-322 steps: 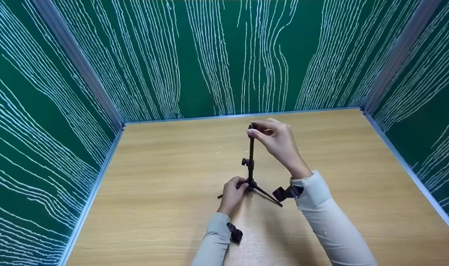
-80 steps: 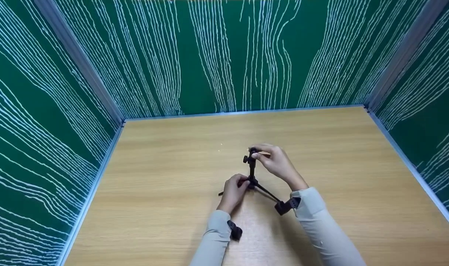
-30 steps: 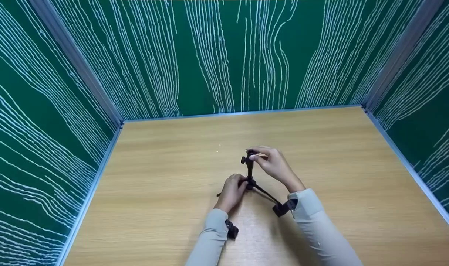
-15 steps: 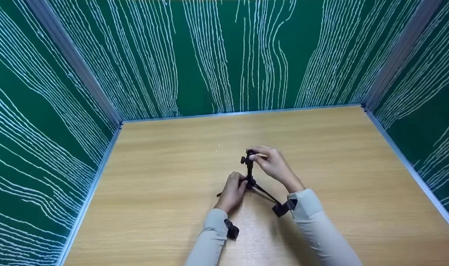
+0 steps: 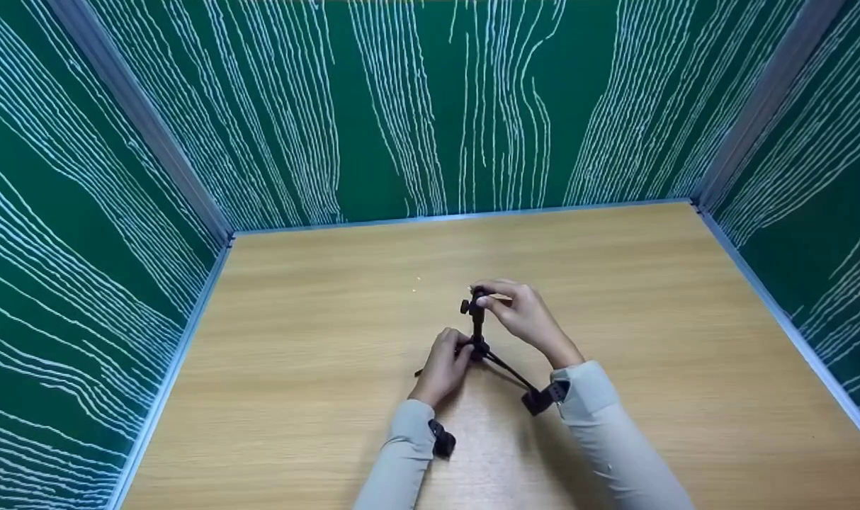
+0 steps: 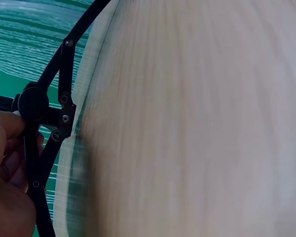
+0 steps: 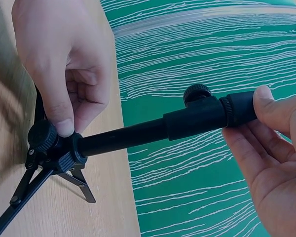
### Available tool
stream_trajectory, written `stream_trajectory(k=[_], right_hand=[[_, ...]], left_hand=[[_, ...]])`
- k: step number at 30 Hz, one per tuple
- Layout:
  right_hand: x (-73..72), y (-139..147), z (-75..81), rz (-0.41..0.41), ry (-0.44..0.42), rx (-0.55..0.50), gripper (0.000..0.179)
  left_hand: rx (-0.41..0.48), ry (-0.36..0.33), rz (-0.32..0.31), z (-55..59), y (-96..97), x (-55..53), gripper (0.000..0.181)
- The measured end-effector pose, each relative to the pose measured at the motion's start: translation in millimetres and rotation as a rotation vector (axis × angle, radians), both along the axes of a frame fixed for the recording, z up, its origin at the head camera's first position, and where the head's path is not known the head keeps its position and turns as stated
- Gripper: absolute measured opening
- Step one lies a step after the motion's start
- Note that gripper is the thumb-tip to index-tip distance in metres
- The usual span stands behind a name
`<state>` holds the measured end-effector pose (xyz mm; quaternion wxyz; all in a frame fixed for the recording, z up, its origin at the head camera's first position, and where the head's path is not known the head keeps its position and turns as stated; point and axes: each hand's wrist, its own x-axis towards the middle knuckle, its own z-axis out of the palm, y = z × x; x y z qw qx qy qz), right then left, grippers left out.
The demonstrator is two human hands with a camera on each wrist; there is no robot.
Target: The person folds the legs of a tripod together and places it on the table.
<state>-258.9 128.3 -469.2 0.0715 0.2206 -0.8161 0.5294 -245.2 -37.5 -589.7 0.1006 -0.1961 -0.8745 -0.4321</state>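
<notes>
A small black tripod (image 5: 478, 327) stands upright on splayed legs on the table, its centre column short. My left hand (image 5: 444, 365) pinches the hub at the base of the column, the thumb beside a round hub knob (image 7: 42, 136). At the column's top, my right hand (image 5: 522, 315) grips the end piece (image 7: 242, 107) between thumb and fingers. A ridged side knob (image 7: 196, 93) sticks out just below that grip. In the left wrist view, hinged struts join the legs (image 6: 42, 207) to the hub. Part of one leg is hidden behind my left hand in the head view.
The wood-grain table (image 5: 317, 304) carries a few tiny bright specks (image 5: 416, 283) beyond the tripod. Green panels (image 5: 373, 177) with wavy white lines close off the back and both sides, with grey posts at the corners. Black wrist cameras (image 5: 540, 400) sit on both cuffs.
Since the oldest frame, my right hand has come down with the column's top, and the tripod is much shorter. Over the last second both hands have stayed almost still.
</notes>
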Motion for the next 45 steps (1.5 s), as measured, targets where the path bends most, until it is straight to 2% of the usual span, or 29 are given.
stream_trajectory(k=[14, 22, 29, 33, 45], right_hand=[[-2.5, 0.8, -1.1, 0.008, 0.02, 0.002, 0.025], [-3.1, 0.7, -0.3, 0.009, 0.0, -0.003, 0.026], [-2.5, 0.7, -0.7, -0.025, 0.099, 0.076, 0.025], [-2.4, 0.3, -1.3, -0.029, 0.113, 0.077, 0.025], [-1.5, 1.0, 0.1, -0.017, 0.066, 0.047, 0.026]], left_hand=[[0.011, -0.004, 0.001, 8.6, -0.9, -0.7, 0.004], [-0.003, -0.017, 0.009, 10.0, -2.6, -1.5, 0.006], [-0.035, 0.025, 0.001, 10.1, -2.2, -2.5, 0.007], [-0.03, 0.019, 0.004, 12.1, -2.0, -1.7, 0.007], [-0.02, 0.014, 0.0, 15.5, -1.2, -3.2, 0.008]])
